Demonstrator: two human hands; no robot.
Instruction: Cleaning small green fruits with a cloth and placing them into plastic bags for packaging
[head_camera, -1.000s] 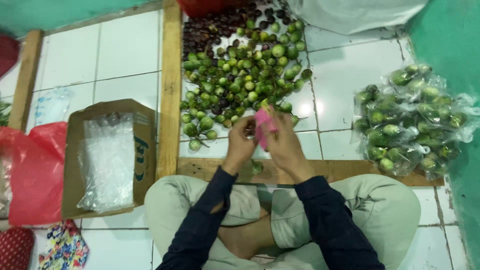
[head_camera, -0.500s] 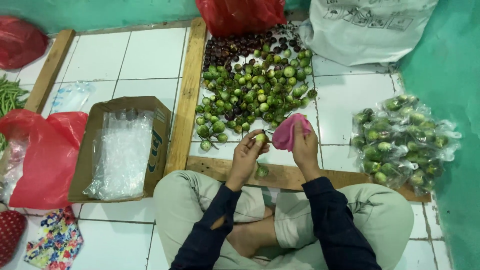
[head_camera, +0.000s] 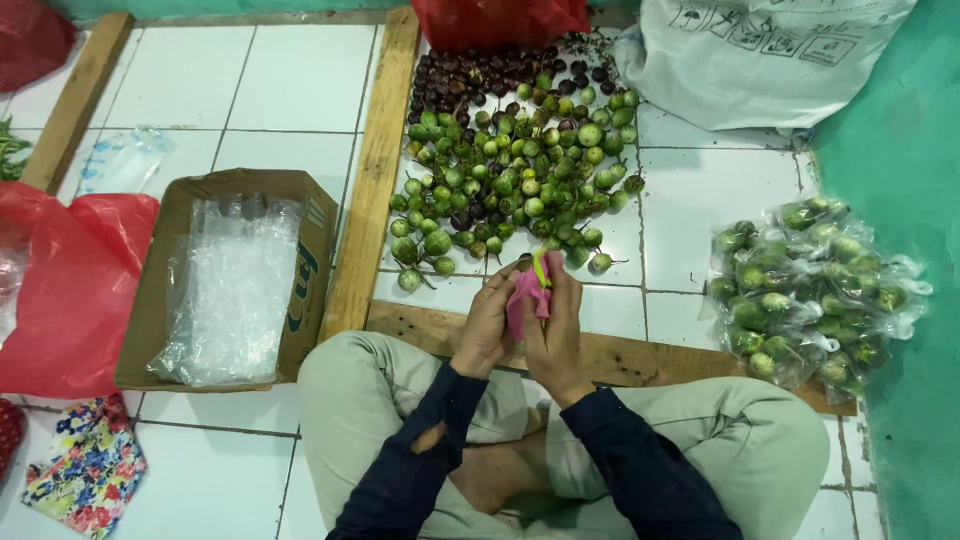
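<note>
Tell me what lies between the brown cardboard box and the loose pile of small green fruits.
In the head view, a long pale wooden plank lies on the white tiled floor between the brown cardboard box and the loose pile of small green fruits.

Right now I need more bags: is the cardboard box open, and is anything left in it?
Open and not empty: the cardboard box has its top flaps spread, and clear plastic bags fill its inside.
</note>
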